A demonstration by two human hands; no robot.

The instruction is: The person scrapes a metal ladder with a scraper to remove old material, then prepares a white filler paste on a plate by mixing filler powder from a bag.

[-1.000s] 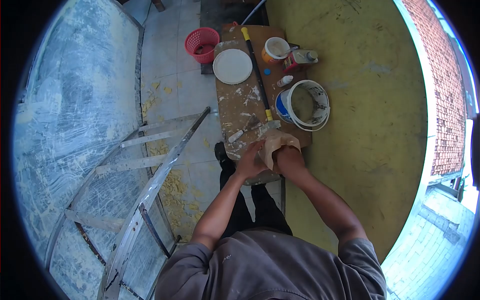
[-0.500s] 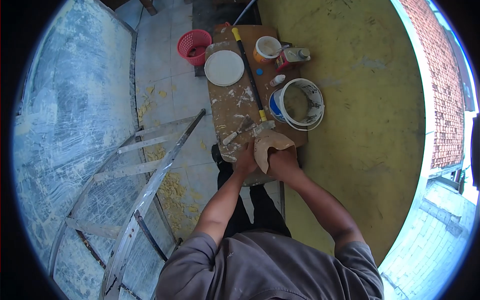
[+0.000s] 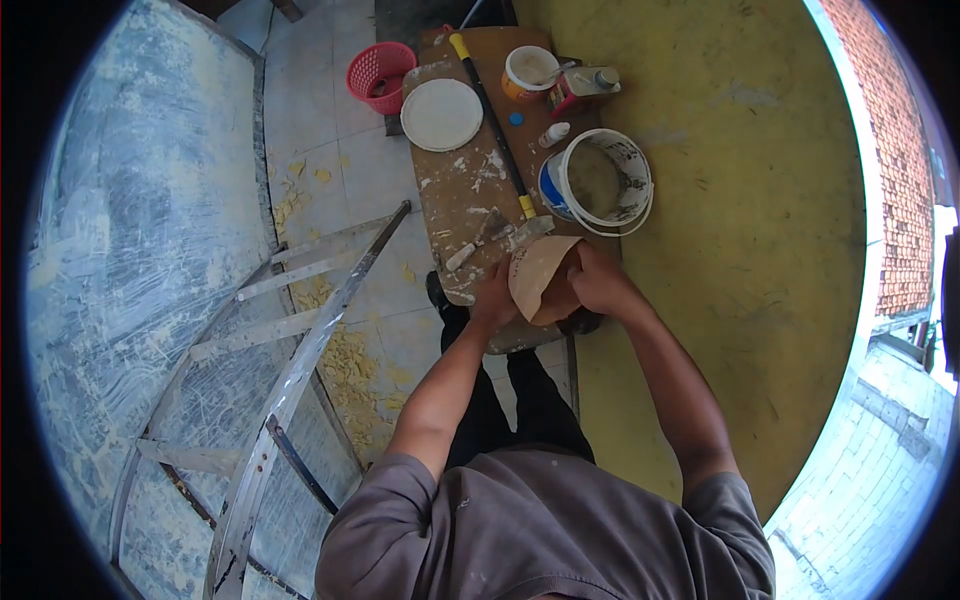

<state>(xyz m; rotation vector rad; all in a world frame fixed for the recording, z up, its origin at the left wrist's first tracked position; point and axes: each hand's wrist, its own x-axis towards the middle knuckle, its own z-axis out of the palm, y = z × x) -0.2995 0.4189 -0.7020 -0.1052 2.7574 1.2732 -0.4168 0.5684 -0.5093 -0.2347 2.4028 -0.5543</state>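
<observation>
Step in hand: the person held a curled tan sheet point(image 3: 540, 275), seemingly sandpaper, in both hands over the near end of the workbench point(image 3: 455, 190); by the look of it the sheet was being folded or shaped for use, not yet put to any surface.
Left hand: the left hand point(image 3: 495, 300) gripped the sheet's edge at about 8 o'clock from the sheet's middle, fingers closed narrow on it.
Right hand: the right hand point(image 3: 597, 283) clasped the opposite edge at about 3 o'clock, fingers curled round the sheet's back; the fingertips themselves were hidden behind it.
Where the sheet was: raised just above the bench's near end, bowed into a cone-like curl, with the open side turned toward 4 o'clock.
Near the hands: a putty knife point(image 3: 478, 240) lay on the bench at 11 o'clock from the sheet, close to it, and the head of a long-handled tool point(image 3: 495, 130) with a yellow grip rested at 12 o'clock, just beside the sheet's upper edge.
Farther off: a white-rimmed bucket point(image 3: 600, 180) stood at 1 o'clock, a white lid point(image 3: 441, 114) at 11 o'clock, and a small tub point(image 3: 528, 72) with bottles point(image 3: 585, 85) at the far end; a red basket point(image 3: 380, 72) sat on the floor beyond.
Next move, as a judgement: finishing the fold would call for both hands pressing the curl flat together, keeping the edges aligned so the sheet did not spring open.
</observation>
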